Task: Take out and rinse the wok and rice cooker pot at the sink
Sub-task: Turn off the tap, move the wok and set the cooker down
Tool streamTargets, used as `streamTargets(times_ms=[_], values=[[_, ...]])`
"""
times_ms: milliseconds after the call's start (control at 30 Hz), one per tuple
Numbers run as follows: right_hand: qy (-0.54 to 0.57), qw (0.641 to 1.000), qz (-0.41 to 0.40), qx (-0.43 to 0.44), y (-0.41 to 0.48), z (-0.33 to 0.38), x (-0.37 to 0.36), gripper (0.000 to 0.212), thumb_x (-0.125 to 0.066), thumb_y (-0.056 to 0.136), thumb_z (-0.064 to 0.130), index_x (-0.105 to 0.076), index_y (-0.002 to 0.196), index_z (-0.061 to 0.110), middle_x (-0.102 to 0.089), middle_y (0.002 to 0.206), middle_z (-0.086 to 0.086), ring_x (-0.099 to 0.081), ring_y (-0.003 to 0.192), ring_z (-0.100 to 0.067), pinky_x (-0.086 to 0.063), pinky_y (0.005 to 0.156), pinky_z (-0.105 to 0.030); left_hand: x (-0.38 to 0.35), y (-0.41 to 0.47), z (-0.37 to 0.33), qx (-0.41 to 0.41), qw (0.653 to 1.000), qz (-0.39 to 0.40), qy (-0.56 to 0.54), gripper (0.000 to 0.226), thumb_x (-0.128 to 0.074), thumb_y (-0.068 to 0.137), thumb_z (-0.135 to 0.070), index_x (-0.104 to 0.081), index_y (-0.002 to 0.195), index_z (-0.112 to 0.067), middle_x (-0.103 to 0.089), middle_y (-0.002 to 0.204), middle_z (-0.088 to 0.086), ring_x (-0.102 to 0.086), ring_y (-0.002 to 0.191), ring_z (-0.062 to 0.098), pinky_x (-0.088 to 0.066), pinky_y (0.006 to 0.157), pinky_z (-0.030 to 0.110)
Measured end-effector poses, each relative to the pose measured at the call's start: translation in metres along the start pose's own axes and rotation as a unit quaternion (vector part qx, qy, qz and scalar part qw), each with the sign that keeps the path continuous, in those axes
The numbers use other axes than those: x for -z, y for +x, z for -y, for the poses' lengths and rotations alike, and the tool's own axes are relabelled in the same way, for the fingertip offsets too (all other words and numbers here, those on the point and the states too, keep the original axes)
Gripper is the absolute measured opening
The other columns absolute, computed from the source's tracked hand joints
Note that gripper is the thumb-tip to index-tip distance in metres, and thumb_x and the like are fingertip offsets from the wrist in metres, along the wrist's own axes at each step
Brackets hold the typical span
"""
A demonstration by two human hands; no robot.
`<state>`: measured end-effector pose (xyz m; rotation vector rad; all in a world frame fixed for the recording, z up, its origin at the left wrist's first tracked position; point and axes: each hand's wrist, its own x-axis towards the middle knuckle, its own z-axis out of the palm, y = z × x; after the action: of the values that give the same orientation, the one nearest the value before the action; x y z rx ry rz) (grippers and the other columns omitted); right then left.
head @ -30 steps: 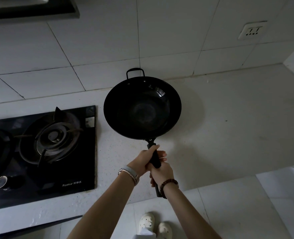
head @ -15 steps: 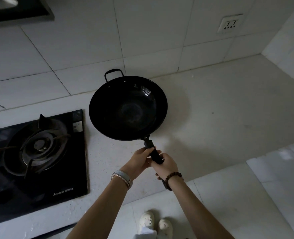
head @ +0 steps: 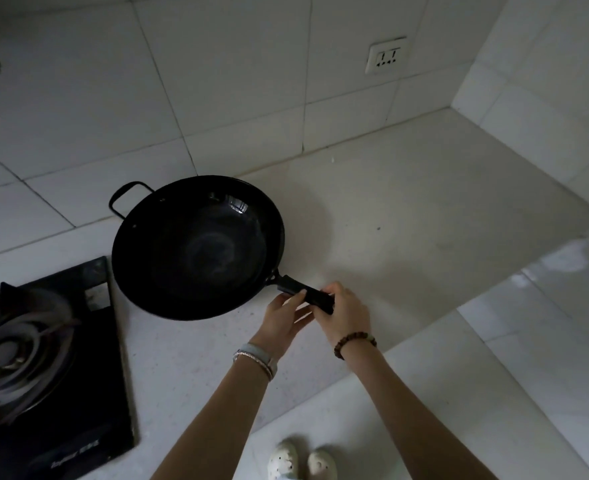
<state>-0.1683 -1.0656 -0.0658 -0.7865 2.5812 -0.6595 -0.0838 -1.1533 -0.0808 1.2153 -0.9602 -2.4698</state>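
Observation:
A black wok with a small loop handle at its far left sits low over the white countertop, just right of the gas hob. Its long black handle points toward me and to the right. My right hand grips the end of that handle. My left hand lies against the handle from the left, its fingers fairly straight under it. The wok is empty inside. No rice cooker pot or sink is in view.
A black glass gas hob with a burner fills the lower left. A wall socket sits on the white tiled wall. The counter runs right to a tiled corner. White floor tiles and my shoes lie below.
The wok has come down toward the counter and its handle has swung to the right. My left hand's grip has loosened to straighter fingers; my right hand keeps hold.

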Motion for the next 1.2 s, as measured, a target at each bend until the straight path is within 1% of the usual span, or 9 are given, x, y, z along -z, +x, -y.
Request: streamTargets(times_ms=[233,367,533,633,800,867,933,1100,1200], values=[[-0.021,1.0,-0.006,0.006,0.009,-0.003,0.005,0.028,-0.067,0.085,0.037,-0.058,0.108,0.025,-0.064,0.096,0.003,-0.06,0.091,-0.017,-0.049,0.087,-0.034,-0.006,0.007,0.0,0.001,1.0,-0.01,-0.011,0.034,-0.057,0.096,-0.013,-0.054,0.125,0.004,-0.067,0.117,0.019,-0.067,0.106,0.03,-0.051,0.099,0.043],[-0.02,1.0,-0.007,0.008,0.007,0.0,0.006,0.034,-0.067,0.084,0.038,-0.057,0.113,0.024,-0.064,0.099,0.002,-0.061,0.096,-0.017,-0.049,0.09,-0.036,-0.006,0.005,-0.002,0.0,1.0,-0.024,0.017,0.031,-0.056,0.096,-0.014,-0.054,0.125,-0.001,-0.067,0.116,0.016,-0.069,0.102,0.027,-0.055,0.093,0.04],[-0.014,0.995,-0.064,0.07,-0.004,0.002,0.015,0.043,-0.067,0.084,0.037,-0.056,0.124,0.023,-0.064,0.107,0.0,-0.057,0.102,-0.017,-0.045,0.097,-0.034,0.001,-0.012,-0.011,-0.013,0.993,-0.053,0.107,0.032,-0.056,0.097,-0.016,-0.05,0.127,-0.009,-0.064,0.119,0.011,-0.069,0.099,0.023,-0.058,0.084,0.035],[-0.006,0.985,-0.115,0.129,-0.012,0.001,0.024,0.038,-0.067,0.085,0.033,-0.06,0.12,0.02,-0.065,0.108,-0.001,-0.057,0.1,-0.019,-0.042,0.096,-0.033,0.012,-0.03,-0.013,-0.097,0.971,-0.082,0.204,0.028,-0.056,0.096,-0.017,-0.051,0.124,-0.017,-0.063,0.118,0.006,-0.067,0.098,0.018,-0.056,0.087,0.035],[-0.006,0.966,-0.147,0.211,-0.032,0.009,0.034,0.032,-0.063,0.088,0.028,-0.061,0.118,0.016,-0.065,0.111,-0.002,-0.058,0.101,-0.022,-0.046,0.096,-0.039,0.036,-0.072,-0.02,-0.307,0.865,-0.128,0.375,0.03,-0.058,0.094,-0.01,-0.053,0.122,-0.019,-0.061,0.117,-0.002,-0.061,0.101,0.01,-0.052,0.082,0.02],[-0.006,0.96,-0.147,0.239,-0.04,0.016,0.038,0.032,-0.062,0.088,0.026,-0.06,0.119,0.016,-0.063,0.114,-0.002,-0.058,0.104,-0.023,-0.047,0.096,-0.042,0.046,-0.089,-0.023,-0.351,0.821,-0.157,0.423,0.034,-0.06,0.092,-0.011,-0.054,0.126,-0.014,-0.06,0.121,0.001,-0.059,0.106,0.013,-0.052,0.089,0.026],[-0.001,0.956,-0.135,0.262,-0.049,0.025,0.042,0.034,-0.061,0.089,0.027,-0.058,0.121,0.017,-0.062,0.116,-0.002,-0.057,0.108,-0.023,-0.045,0.099,-0.042,0.054,-0.109,-0.024,-0.383,0.77,-0.193,0.472,0.039,-0.062,0.091,-0.014,-0.054,0.129,-0.01,-0.058,0.124,0.004,-0.057,0.111,0.016,-0.048,0.095,0.03],[0.008,0.939,-0.1,0.329,-0.071,0.045,0.048,0.04,-0.054,0.09,0.034,-0.055,0.127,0.019,-0.059,0.124,-0.001,-0.054,0.114,-0.021,-0.042,0.103,-0.04,0.076,-0.163,-0.023,-0.423,0.653,-0.28,0.563,0.039,-0.064,0.09,-0.019,-0.056,0.128,-0.013,-0.059,0.125,0.004,-0.055,0.114,0.023,-0.044,0.098,0.036],[0.022,0.925,-0.073,0.371,-0.081,0.054,0.051,0.042,-0.057,0.091,0.035,-0.053,0.13,0.019,-0.056,0.13,-0.001,-0.052,0.12,-0.02,-0.038,0.105,-0.036,0.089,-0.194,-0.017,-0.411,0.611,-0.342,0.583,0.037,-0.063,0.09,-0.019,-0.058,0.125,-0.014,-0.06,0.122,0.003,-0.055,0.112,0.024,-0.041,0.098,0.036]])
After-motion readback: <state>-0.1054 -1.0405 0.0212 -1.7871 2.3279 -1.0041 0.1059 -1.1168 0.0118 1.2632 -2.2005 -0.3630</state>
